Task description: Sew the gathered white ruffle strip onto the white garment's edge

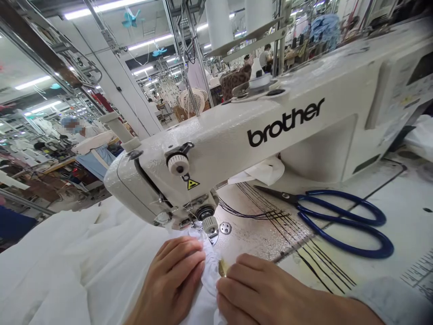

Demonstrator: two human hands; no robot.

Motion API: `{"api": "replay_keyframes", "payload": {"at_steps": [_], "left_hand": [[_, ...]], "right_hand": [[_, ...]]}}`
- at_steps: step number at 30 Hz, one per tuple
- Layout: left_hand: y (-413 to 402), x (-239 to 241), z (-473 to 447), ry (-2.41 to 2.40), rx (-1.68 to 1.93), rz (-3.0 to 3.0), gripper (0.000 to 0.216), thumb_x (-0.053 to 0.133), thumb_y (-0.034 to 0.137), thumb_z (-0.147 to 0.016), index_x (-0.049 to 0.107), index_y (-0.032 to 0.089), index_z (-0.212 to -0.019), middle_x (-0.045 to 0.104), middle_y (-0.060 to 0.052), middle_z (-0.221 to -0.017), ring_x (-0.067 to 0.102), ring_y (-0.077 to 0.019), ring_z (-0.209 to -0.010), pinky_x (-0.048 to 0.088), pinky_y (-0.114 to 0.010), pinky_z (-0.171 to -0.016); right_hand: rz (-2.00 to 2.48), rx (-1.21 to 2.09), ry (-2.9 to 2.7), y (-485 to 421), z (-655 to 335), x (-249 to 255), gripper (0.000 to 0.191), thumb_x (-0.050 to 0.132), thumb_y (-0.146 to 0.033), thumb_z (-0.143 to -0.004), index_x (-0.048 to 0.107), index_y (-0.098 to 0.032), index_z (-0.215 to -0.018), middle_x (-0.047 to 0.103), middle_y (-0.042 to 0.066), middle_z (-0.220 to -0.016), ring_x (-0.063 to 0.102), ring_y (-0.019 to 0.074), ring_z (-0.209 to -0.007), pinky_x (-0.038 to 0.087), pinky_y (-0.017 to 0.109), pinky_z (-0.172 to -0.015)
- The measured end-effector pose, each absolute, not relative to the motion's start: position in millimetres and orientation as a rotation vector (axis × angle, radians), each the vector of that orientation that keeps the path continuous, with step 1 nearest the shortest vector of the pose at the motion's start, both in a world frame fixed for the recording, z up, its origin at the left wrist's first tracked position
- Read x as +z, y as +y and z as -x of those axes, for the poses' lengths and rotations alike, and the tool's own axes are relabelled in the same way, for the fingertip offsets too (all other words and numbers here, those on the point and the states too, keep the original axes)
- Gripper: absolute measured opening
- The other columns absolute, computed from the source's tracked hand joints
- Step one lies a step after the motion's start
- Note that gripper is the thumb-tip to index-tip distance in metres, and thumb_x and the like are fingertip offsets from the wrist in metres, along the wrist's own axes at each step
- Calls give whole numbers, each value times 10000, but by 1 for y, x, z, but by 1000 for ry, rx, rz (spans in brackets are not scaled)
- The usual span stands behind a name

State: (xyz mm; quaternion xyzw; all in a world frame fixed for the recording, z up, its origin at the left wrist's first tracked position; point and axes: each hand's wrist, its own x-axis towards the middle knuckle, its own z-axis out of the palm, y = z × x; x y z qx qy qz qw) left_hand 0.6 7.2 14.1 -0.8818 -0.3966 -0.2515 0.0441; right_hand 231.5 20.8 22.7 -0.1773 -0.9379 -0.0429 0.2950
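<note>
White fabric runs up beneath the needle area of a white sewing machine marked "brother". Close to the presser foot, my left hand presses on this cloth, its fingers bent and held together. My right hand is lower and to the right, with fingers curled and pinching the fabric's right edge. A small brass-coloured piece shows just beside my right fingertips. The needle tip itself is too small to make out.
Blue-handled scissors lie on the machine table to the right, beside dark lines and threads. A large spread of white cloth covers the left side. Behind are other workstations and a person wearing a blue cap.
</note>
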Motion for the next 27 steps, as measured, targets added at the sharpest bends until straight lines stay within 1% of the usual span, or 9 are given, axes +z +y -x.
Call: {"api": "replay_keyframes", "payload": {"at_steps": [4,9,11,13,16,18,21,23,27], "left_hand": [[6,14,-1,-1198,-765,2703,276,578,25,-843,625,170,-1073,662,-85,-1068,577,-167,-1068,488,-306,-948],[8,12,2,-1222,-729,2749,279,574,36,-853,616,178,-1090,655,-80,-1077,586,-156,-1043,483,-295,-924],[12,11,6,-1212,-708,2754,297,569,38,-858,609,184,-1114,656,-77,-1086,588,-157,-1054,474,-303,-929],[17,10,11,-1199,-676,2730,292,570,45,-862,612,191,-1111,660,-74,-1101,595,-162,-1049,469,-314,-912],[24,10,17,-1191,-630,2673,259,575,64,-865,624,204,-1078,671,-61,-1104,621,-159,-957,474,-319,-826],[26,12,19,-1188,-609,2652,244,571,73,-869,626,209,-1064,676,-55,-1095,626,-159,-916,477,-323,-791],[21,15,14,-1217,-569,2661,259,554,76,-882,615,208,-1097,675,-57,-1080,618,-164,-936,493,-321,-814],[14,16,9,-1296,-564,2674,266,540,83,-893,606,201,-1123,670,-65,-1073,609,-156,-957,508,-296,-839],[-1,13,5,-1420,-665,2625,255,499,103,-916,600,187,-1135,664,-77,-1094,604,-138,-1014,517,-223,-884]], "right_hand": [[486,-125,-2509,22,-231,24,195,603,-81,-895,619,-168,-721,631,-28,-754,561,136,-714,434,275,-660],[474,-76,-2526,23,-231,23,237,546,-34,-875,594,-181,-695,622,-9,-729,564,144,-708,445,273,-685],[458,-50,-2550,26,-229,21,222,558,-26,-861,587,-175,-700,619,-1,-735,558,151,-709,451,282,-685],[426,-36,-2591,30,-227,19,157,608,-48,-847,598,-159,-737,628,11,-774,557,167,-727,464,303,-706],[394,-8,-2630,35,-222,15,86,658,-128,-861,615,-147,-788,641,21,-821,556,182,-746,470,323,-712],[440,8,-2613,36,-219,11,107,652,-210,-893,627,-150,-808,642,19,-819,561,187,-754,469,328,-708],[464,12,-2593,35,-217,9,198,656,-329,-904,628,-162,-800,637,9,-804,567,190,-748,468,335,-704],[456,1,-2605,33,-218,10,190,655,-318,-904,623,-168,-792,635,3,-804,567,184,-737,470,335,-713],[512,2,-2602,28,-224,15,103,625,-232,-912,639,-160,-840,650,20,-847,582,198,-776,476,350,-738]]}}
